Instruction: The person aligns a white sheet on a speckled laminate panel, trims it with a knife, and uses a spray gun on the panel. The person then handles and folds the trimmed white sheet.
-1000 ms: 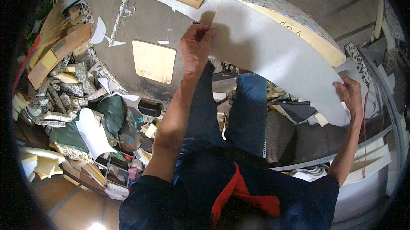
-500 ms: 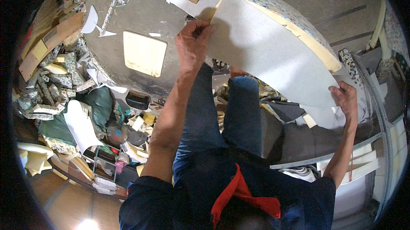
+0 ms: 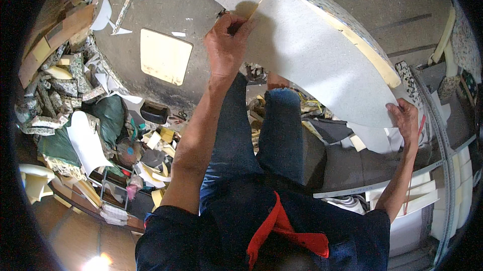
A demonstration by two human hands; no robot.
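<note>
Standing over the clutter in blue jeans (image 3: pixel 282 135), the person holds a large white sheet (image 3: pixel 322 65) stretched between both hands, above and beyond the knees. The sheet serves as the landmark. At its near right corner the right hand (image 3: pixel 406 120) has its fingers curled over the edge, pinching the sheet between thumb and fingers. At its far left corner the left hand (image 3: pixel 226 44) is closed on the edge too, thumb on the side facing the camera; the fingers go behind the sheet and cannot be seen.

By its look the sheet is light and limp, a thin fabric or felt-like material: it bows between the two grips rather than staying flat. It would likely sag or fold if one corner were let go, so opposite corners or edges seem the sensible places to hold. It is probably not fragile or slippery.

Behind the sheet's far edge lies a thick foam slab (image 3: pixel 362 50) with a patterned cover, mostly hidden by the sheet. Left of the sheet, on the grey floor, rests a pale yellow foam square (image 3: pixel 165 56); farther left, heaped offcuts (image 3: pixel 65 85) blur toward the rim.
</note>
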